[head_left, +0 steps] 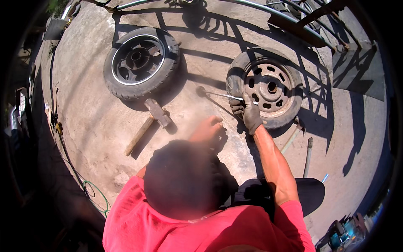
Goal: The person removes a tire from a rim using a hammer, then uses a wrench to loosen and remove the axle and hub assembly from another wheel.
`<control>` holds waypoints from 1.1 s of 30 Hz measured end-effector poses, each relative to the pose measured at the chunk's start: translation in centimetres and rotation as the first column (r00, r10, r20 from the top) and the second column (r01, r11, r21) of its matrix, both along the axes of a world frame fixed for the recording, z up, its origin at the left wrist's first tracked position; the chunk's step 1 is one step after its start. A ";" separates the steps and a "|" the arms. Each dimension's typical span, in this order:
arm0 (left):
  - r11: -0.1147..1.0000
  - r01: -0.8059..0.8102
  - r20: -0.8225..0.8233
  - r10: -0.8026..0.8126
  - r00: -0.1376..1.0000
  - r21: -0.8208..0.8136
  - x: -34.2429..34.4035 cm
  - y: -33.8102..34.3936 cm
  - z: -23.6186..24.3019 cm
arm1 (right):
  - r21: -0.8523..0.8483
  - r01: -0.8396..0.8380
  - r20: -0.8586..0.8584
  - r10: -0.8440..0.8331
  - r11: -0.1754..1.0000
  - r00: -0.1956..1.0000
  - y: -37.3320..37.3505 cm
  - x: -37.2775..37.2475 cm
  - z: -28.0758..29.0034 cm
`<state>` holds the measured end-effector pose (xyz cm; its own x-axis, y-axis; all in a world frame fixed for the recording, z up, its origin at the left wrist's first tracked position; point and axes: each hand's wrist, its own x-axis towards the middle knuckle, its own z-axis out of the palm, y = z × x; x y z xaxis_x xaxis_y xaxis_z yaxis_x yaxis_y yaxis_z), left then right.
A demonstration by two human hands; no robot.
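Note:
My right hand (pixel 250 114), in a dark work glove, is closed around a thin metal rod (pixel 222 95) with a round dark end, held over the near left edge of a tyre on a rusty steel wheel (pixel 257 75). My left hand (pixel 207 128) is bare and hovers lower and to the left, fingers loosely bent and slightly apart, with nothing visible in it. A dark rounded shape (pixel 182 180) covers most of my left arm. Left of that hand lies a sledgehammer (pixel 158 112) with a wooden handle. Farther off is a second tyre on a dark spoked wheel (pixel 161 86).
A metal frame (pixel 277 13) runs along the far side, casting barred shadows. Near the rusty wheel's lower right lie a pale bar (pixel 290 141) and a grey rod (pixel 308 156). Green cord (pixel 100 192) lies at left. A teal power tool (pixel 342 235) sits at lower right.

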<state>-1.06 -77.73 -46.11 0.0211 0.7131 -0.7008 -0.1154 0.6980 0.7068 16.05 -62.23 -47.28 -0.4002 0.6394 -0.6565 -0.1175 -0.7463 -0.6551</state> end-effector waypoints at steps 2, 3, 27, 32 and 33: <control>1.000 -0.006 0.000 0.006 1.000 -0.005 0.0 -0.2 -0.5 | -0.085 0.039 -0.026 -0.041 0.996 0.999 0.2 0.4 -1.0; 1.000 -0.009 0.001 0.009 1.000 -0.008 0.1 -0.3 -0.7 | -0.107 0.051 -0.046 -0.056 0.993 0.997 0.3 0.6 -1.2; 0.997 -0.069 0.062 0.071 0.996 -0.025 0.1 0.0 1.2 | 0.044 -0.037 0.052 0.034 0.998 0.998 -0.2 -2.9 2.6; 0.994 -0.102 0.088 0.106 0.990 -0.048 -0.2 -0.2 1.3 | 0.056 -0.030 0.060 0.026 0.998 0.998 -3.4 -2.1 1.8; 0.991 -0.113 0.089 0.118 0.989 -0.065 -0.3 -0.2 1.6 | 0.018 -0.055 0.040 0.054 0.998 0.998 -4.1 -1.8 2.0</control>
<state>-1.31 -77.93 -44.50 0.0078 0.6713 -0.7411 -0.2608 0.7169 0.6466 14.22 -66.30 -45.28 -0.4092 0.6297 -0.6604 -0.0509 -0.7384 -0.6725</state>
